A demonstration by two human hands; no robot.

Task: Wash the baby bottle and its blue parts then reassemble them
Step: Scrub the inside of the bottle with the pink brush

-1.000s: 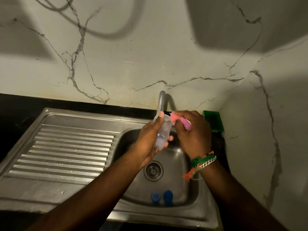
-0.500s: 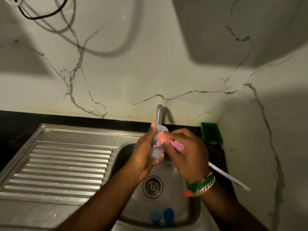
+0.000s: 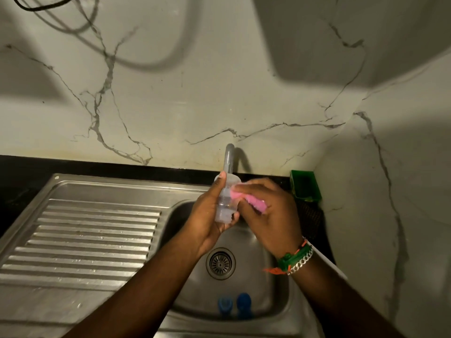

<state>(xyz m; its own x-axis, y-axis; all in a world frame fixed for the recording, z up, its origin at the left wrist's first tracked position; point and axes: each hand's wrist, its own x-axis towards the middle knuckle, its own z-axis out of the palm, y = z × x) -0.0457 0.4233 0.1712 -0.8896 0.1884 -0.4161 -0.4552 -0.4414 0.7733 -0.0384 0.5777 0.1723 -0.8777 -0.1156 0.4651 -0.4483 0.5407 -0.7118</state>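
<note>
My left hand (image 3: 207,215) grips the clear baby bottle (image 3: 225,203) upright over the sink basin (image 3: 273,289), just below the tap (image 3: 229,158). My right hand (image 3: 266,215) holds a pink sponge (image 3: 240,196) and presses it against the bottle's side. Two blue parts lie at the basin's near wall: a lighter blue ring (image 3: 224,304) and a darker blue cap (image 3: 243,302). Whether water runs from the tap cannot be told.
A ribbed steel drainboard (image 3: 85,240) stretches to the left of the basin. The drain (image 3: 220,263) sits mid-basin. A green holder (image 3: 306,185) stands in the back right corner by the marble wall. A white stick-like thing (image 3: 328,261) shows behind my right wrist.
The sponge has slid from the bottle's mouth down along its side. Both hands stayed over the basin; the camera view shifted slightly.
</note>
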